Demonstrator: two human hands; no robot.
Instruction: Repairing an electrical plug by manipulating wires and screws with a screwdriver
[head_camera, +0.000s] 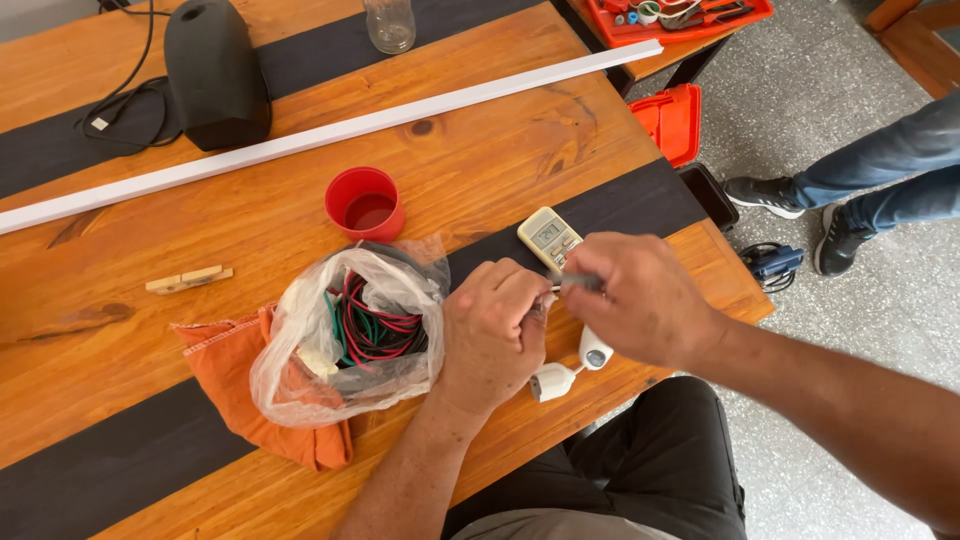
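My left hand (492, 335) is closed into a fist over a small item near the table's front edge; what it grips is hidden. My right hand (632, 300) meets it from the right, pinching a thin grey tool (578, 282) whose tip points at the left fist. Below the hands lie a white plug (552, 382) and a white rounded part (594, 350). A cream remote control (549, 238) lies just beyond my right hand. Left of my left hand sits a clear plastic bag of red, green and black wires (372, 325) on an orange cloth (232, 385).
A red cup (365, 205) stands behind the bag. A long white cable channel (340, 128) crosses the wooden table (480, 170). Also there: a black speaker (215, 72), a glass jar (390, 25), a wooden clothespin (188, 280), red toolbox (672, 120), another person's legs (870, 190).
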